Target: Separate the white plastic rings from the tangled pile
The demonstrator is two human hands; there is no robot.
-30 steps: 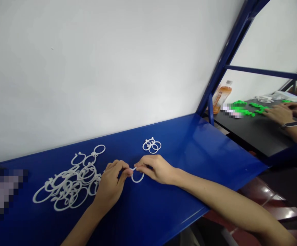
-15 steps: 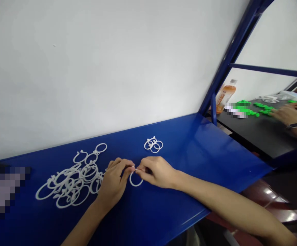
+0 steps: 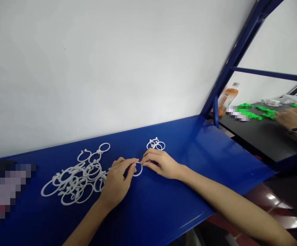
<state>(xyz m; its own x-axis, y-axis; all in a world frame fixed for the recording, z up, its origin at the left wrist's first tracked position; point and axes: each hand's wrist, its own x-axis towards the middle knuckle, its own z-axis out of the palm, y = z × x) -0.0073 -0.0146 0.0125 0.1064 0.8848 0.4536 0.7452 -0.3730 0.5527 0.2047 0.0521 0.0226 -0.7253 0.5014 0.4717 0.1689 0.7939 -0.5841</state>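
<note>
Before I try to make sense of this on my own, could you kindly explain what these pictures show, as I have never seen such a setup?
There is no machine here, only a person's two bare hands, seen by a camera worn on the head that looks forward and down. On the blue table, a loose heap of white rings lies to the left, and a small cluster of rings lies just beyond the right hand. The left hand pinches one white ring; the right is at its edge, but whether it grips is too small to tell. Farther right, another person's hand is beside green pieces on a dark table.
</note>
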